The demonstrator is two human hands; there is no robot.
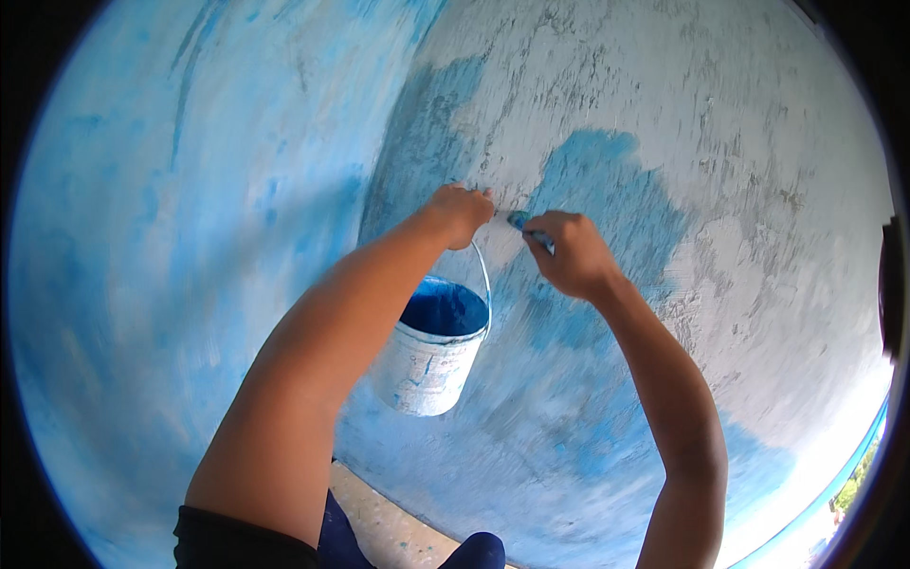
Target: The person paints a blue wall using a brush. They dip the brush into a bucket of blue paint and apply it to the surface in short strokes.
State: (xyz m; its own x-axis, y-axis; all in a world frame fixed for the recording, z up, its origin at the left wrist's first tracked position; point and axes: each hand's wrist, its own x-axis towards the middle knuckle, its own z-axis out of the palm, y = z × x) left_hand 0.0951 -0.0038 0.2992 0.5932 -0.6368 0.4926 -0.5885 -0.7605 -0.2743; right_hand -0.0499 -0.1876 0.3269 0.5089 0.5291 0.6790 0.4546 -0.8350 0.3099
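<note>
My left hand (463,213) grips the wire handle of a white plastic paint bucket (430,373), which hangs beneath it with dark blue paint inside. Paint drips and smears mark the bucket's side. In my right hand (572,249) is a paintbrush (520,220) with blue and green paint on it, its head at the rough wall (604,92). Around and below my right hand the wall bears patches of blue paint; higher up and to the right its surface is grey-white. Whether the bristles touch the wall cannot be told.
A second wall (249,128), streaked light blue, meets the rough wall at a corner left of my hands. Below, a paint-spotted floor (391,523) shows beside my knees. A dark object (890,291) stands at the right edge, above a bright opening with greenery.
</note>
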